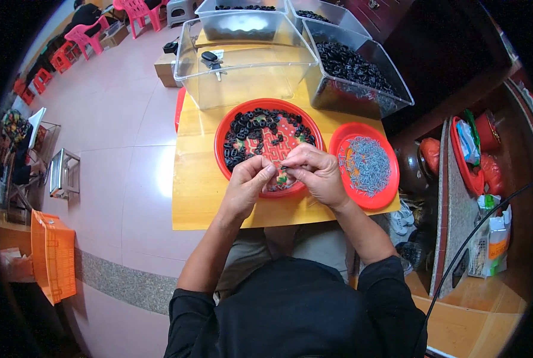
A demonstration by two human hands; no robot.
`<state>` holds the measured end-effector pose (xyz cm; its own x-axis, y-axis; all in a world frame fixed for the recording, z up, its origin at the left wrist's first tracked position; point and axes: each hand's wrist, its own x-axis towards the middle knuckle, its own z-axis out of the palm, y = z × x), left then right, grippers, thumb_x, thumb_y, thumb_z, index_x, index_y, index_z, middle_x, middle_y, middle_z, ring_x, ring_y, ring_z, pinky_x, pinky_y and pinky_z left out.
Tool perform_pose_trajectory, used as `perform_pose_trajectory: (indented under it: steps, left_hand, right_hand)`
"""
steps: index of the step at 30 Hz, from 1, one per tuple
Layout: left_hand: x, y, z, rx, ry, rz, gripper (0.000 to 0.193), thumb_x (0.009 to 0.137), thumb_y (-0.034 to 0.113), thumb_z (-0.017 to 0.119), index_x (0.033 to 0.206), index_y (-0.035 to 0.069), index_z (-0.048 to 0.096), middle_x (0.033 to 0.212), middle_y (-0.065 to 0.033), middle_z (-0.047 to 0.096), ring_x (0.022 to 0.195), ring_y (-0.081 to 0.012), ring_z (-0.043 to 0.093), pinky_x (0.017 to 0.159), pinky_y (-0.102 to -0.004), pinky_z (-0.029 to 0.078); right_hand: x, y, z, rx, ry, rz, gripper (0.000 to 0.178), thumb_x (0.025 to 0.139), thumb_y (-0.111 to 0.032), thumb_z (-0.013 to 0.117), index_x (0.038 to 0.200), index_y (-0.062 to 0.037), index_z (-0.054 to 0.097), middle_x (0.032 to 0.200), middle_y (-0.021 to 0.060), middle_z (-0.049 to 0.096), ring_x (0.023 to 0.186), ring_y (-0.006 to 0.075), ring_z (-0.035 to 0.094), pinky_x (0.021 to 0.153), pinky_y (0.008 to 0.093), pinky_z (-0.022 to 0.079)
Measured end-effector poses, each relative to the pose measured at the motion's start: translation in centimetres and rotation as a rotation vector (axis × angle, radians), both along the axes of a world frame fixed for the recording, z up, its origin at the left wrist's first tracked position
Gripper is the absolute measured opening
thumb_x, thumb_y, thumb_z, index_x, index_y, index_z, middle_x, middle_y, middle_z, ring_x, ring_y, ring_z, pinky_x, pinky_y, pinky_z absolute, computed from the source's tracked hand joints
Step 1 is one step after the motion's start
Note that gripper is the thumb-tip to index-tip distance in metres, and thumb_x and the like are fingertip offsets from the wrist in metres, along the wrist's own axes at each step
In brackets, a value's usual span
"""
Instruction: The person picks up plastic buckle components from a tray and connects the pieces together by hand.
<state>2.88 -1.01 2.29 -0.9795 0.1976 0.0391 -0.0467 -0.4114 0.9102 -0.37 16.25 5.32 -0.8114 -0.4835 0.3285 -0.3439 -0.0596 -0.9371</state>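
Over a round red tray (pixel 220 138) my two hands work close together. My left hand (pixel 246 184) is closed, thumb against forefinger; whatever it pinches is too small to make out. In the fingertips of my right hand (pixel 319 174) is a small black part (pixel 284 167), partly hidden by the fingers. Many black, ring-like plastic pieces (pixel 238 135) lie in the tray, mostly along its far and left sides, on a patterned red bottom. To the right, a red oval plate (pixel 383 199) holds a heap of thin grey, pin-like pieces (pixel 369 166).
The yellow board (pixel 195 203) carries both dishes. Behind the tray stands a clear bin (pixel 189 77) with a black key-like item (pixel 210 56) inside or behind it. Another clear bin (pixel 392 107) is heaped with black pieces. An orange crate (pixel 51 256) stands at left, cluttered shelving at right.
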Motion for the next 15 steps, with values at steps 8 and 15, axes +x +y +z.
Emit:
perform_pose_trajectory:
  steps: [8, 15]
  left_hand:
    - [0.1, 0.5, 0.2, 0.05, -0.05, -0.005, 0.014, 0.088, 0.016, 0.056, 0.079, 0.005, 0.056, 0.066, 0.0022, 0.053, 0.058, -0.0033, 0.045, 0.052, -0.0174, 0.035]
    - [0.5, 1.2, -0.1, -0.117, 0.004, 0.12, 0.013, 0.087, 0.011, 0.057, 0.077, 0.003, 0.054, 0.066, 0.0026, 0.052, 0.059, -0.003, 0.044, 0.054, -0.0182, 0.036]
  right_hand:
    - [-0.4, 0.7, -1.0, 0.057, 0.115, -0.012, 0.017, 0.077, 0.009, 0.057, 0.09, -0.001, 0.063, 0.087, 0.0054, 0.055, 0.07, 0.0093, 0.057, 0.061, 0.02, 0.05]
    - [0.9, 0.2, -0.4, -0.094, -0.479, -0.121, 0.013, 0.083, 0.002, 0.056, 0.096, 0.0031, 0.059, 0.08, 0.0046, 0.058, 0.064, 0.0094, 0.056, 0.056, 0.0228, 0.052]
